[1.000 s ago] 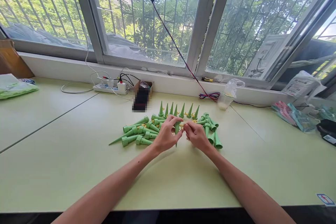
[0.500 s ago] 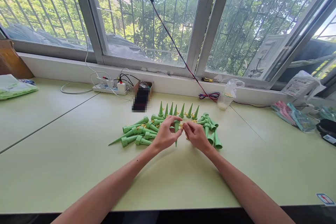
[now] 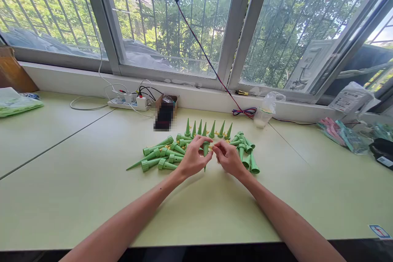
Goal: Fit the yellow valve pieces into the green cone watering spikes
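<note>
My left hand (image 3: 193, 159) is closed around a green plastic spike (image 3: 205, 156), its tip pointing down towards me. My right hand (image 3: 229, 158) pinches at the top of that spike, where a small yellow piece (image 3: 211, 147) shows between the fingertips. To the left lies a pile of green spikes (image 3: 159, 156) on their sides. Another heap of green spikes (image 3: 247, 151) lies to the right of my right hand. Behind my hands a row of upright green spikes (image 3: 208, 129) stands on the pale green table (image 3: 92, 180).
A power strip (image 3: 129, 101) with cables sits by the window sill at the back left. A small box (image 3: 165, 115) stands behind the spikes. A plastic bag with a cup (image 3: 266, 111) is at the back right. Packets (image 3: 344, 135) lie far right, a green bag (image 3: 15, 104) far left.
Both hands stay together over the spike. The fingers have shifted slightly at its top; the view has drifted a little.
</note>
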Tool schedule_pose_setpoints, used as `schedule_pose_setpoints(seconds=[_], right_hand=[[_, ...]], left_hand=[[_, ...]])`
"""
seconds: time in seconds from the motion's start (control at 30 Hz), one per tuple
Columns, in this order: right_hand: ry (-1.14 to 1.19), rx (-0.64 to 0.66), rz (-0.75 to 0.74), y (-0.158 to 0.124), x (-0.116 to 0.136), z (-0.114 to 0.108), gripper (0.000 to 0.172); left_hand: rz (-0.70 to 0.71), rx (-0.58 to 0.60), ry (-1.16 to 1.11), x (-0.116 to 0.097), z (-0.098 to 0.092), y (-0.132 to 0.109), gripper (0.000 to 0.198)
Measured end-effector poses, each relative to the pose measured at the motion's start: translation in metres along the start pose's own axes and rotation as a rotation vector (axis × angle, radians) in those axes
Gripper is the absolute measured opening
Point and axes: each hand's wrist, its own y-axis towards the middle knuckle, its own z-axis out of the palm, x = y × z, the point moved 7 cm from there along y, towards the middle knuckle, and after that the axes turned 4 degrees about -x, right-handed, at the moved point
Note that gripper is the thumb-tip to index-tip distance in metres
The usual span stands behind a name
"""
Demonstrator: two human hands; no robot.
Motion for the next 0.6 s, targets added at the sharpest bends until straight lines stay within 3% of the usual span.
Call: schedule_pose_setpoints(seconds=[0.6], right_hand=[[0.000,0.004,0.011,-0.0005,-0.0042,0.0017,0.024]], left_hand=[[0.011,0.025,0.034,-0.0042,0.0011,-0.0007,0.027]])
